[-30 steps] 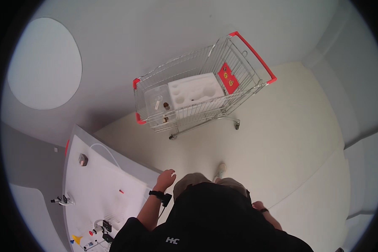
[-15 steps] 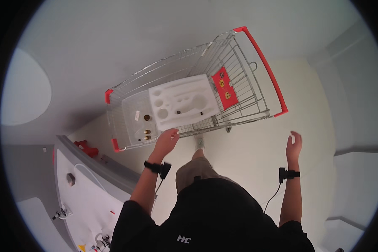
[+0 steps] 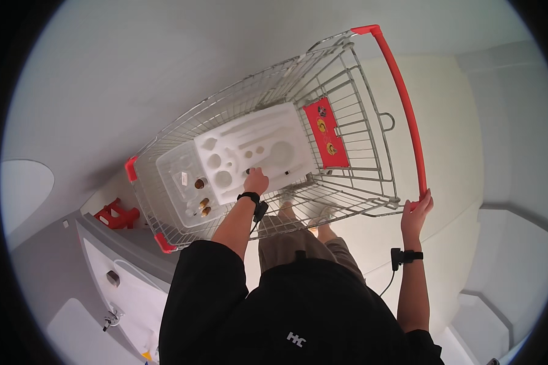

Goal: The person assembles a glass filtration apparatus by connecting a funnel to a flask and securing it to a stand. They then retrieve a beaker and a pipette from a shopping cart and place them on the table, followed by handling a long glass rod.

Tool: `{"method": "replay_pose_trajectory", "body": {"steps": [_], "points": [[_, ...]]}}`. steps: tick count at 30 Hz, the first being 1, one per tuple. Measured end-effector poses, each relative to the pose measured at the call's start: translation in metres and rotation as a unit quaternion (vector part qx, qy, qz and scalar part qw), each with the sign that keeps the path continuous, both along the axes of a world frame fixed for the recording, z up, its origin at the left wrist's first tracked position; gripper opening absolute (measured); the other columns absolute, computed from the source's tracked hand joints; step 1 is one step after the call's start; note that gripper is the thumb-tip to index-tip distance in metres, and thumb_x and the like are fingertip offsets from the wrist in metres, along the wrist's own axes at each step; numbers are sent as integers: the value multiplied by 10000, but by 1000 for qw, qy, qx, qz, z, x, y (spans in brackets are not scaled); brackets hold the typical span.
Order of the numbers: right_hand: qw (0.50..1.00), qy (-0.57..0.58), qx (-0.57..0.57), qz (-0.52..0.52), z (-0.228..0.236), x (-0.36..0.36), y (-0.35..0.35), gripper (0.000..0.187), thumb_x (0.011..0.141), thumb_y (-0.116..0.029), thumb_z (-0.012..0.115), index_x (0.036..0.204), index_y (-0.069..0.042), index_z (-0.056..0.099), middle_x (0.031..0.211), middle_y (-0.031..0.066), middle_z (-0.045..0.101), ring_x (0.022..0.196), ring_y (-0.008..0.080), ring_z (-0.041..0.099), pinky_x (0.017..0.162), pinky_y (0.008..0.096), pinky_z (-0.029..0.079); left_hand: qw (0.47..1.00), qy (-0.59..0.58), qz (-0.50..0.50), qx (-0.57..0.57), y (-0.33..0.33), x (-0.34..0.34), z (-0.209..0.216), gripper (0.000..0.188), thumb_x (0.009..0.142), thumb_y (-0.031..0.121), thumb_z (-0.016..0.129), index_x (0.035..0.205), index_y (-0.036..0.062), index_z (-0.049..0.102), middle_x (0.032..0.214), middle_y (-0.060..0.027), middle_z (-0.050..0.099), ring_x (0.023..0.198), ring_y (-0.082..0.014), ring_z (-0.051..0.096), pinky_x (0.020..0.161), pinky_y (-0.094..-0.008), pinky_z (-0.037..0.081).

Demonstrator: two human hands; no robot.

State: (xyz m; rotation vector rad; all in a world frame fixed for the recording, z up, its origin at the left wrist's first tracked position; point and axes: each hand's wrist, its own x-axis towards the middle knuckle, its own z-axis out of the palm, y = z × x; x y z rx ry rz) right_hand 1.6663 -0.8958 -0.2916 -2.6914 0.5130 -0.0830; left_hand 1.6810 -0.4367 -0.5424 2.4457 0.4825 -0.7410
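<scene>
On red cart handle [image 3: 410, 109]: right hand [image 3: 415, 214], earlier well apart.

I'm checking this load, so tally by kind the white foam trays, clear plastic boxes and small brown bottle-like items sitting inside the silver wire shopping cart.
White rectangular foam tray with cut-out recesses: 1
Clear rectangular plastic box: 1
Small brown bottle-like items: 3
Total: 5
</scene>
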Motion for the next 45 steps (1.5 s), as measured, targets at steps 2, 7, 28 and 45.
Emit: {"method": "replay_pose_trajectory", "body": {"steps": [2, 7, 28, 45], "points": [[1000, -9, -23, 4, -7, 2, 0, 732, 856, -9, 568, 1471, -9, 172, 1402, 269, 240, 1184, 409, 483, 961, 438, 458, 1000, 27, -12, 9, -4, 11, 5, 417, 837, 224, 541, 1187, -2, 558, 1148, -251, 613, 1083, -399, 578, 936, -467, 470], [1000, -4, -18, -17, -2, 8, 4, 715, 848, 17, 539, 1466, -8, 178, 1409, 262, 221, 1202, 414, 466, 951, 442, 467, 985, 44, 141, -89, -4, 4, -86, 530, 854, 275, 558, 1303, 2, 497, 1224, -281, 571, 1136, -421, 547, 970, -461, 454], [999, 5, -37, -19, -8, 7, 3, 705, 853, 5, 522, 1468, -22, 178, 1429, 256, 201, 1256, 436, 405, 985, 462, 451, 990, -74, 113, -30, -17, 1, -40, 488, 854, 214, 649, 1312, 137, 499, 1325, -139, 511, 1182, -324, 531, 923, -442, 485], [997, 28, -71, -30, -2, 9, 14, 734, 844, 0, 517, 1476, -29, 144, 1431, 263, 191, 1265, 454, 384, 990, 468, 449, 988, 30, -4, -150, 19, 9, -52, 608, 871, 169, 604, 1418, 174, 341, 1402, -229, 408, 1251, -400, 455, 1018, -472, 426]]}}
